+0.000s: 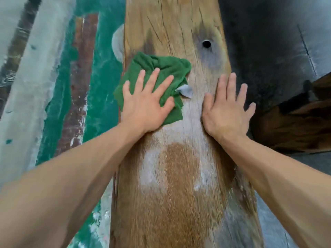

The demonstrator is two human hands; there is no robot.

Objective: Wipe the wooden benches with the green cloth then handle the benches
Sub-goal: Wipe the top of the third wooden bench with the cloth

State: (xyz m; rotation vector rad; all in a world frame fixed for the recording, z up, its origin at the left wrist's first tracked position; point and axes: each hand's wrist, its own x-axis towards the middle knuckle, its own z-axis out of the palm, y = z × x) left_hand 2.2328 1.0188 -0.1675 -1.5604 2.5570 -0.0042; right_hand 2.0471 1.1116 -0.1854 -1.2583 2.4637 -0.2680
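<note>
A wooden bench (179,176) runs lengthwise down the view (one dark hole (206,44) near its far right). The left hand (145,108) presses the green cloth (161,68) flat, fingers spread straight. The right hand (227,111) lies open-fingered on bare wood beside it.

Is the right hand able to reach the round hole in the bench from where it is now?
Probably yes. The right hand lies flat on the wooden bench, and the hole is just beyond its fingertips, with only bare wood between. The green cloth sits off to the left.
</note>
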